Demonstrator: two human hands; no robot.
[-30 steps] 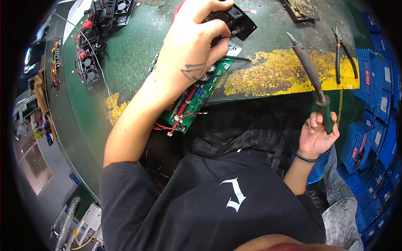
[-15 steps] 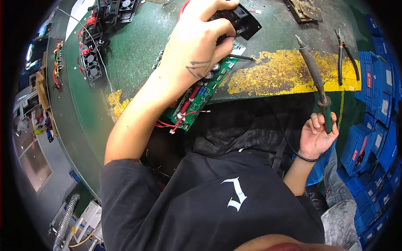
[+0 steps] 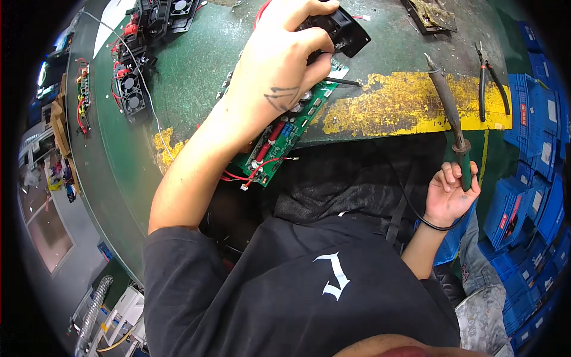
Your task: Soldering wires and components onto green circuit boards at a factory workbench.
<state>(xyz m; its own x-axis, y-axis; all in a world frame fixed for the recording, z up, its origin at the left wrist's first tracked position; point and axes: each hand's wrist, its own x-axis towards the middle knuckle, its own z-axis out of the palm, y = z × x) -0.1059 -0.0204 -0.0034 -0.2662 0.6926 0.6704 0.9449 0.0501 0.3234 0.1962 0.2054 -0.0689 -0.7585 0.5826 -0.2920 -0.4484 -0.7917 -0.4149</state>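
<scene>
My left hand (image 3: 276, 65) reaches over the bench and grips a black plastic housing (image 3: 352, 37), whose far part runs behind the fingers. Below that hand lies a long green circuit board (image 3: 288, 134), partly covered by my wrist; red parts, red wires and a small white connector show at its near end. My right hand (image 3: 451, 193) is wrapped around the green handle of a soldering iron (image 3: 446, 104). The iron points up and away, its tip over the bench and apart from the board.
Pliers (image 3: 483, 83) with dark handles lie at the right of the green bench (image 3: 196, 65). A dark tray (image 3: 429, 16) of crusty material sits at the back. Several black fans (image 3: 131, 95) with red wires stand at left. Blue crates (image 3: 529, 119) are stacked beyond the right edge.
The soldering iron's tip has shifted slightly to the right and nearer. My left hand and the black housing have stayed in place.
</scene>
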